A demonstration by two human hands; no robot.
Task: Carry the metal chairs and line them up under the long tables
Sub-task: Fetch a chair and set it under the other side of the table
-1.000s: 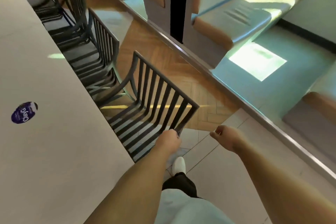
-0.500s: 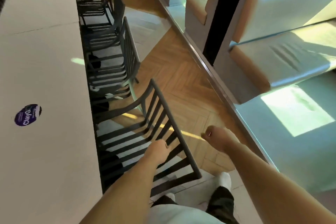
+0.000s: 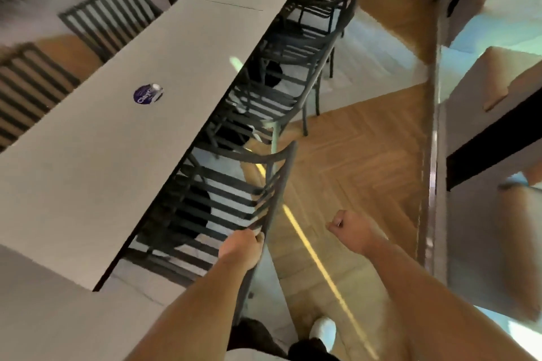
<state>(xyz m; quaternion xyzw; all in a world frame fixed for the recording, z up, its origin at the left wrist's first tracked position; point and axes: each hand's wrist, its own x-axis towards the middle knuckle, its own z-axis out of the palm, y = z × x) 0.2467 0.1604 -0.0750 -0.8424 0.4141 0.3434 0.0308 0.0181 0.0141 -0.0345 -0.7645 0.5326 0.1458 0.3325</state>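
Metal chair (image 3: 234,190), rigid and probably weighty, sits under the bench (image 3: 117,138); left hand (image 3: 242,248) grips its top rail, right hand (image 3: 350,230) clenched empty.

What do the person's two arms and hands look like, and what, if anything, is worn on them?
Both forearms are bare, with no sleeves in view. The left hand and right hand wear no gloves, and no watch, ring or bracelet shows on them.

We stand in a café or canteen dining hall: a long table (image 3: 123,138) flanked by rows of slatted metal chairs (image 3: 264,91), with cushioned booth seating (image 3: 495,79) alongside.
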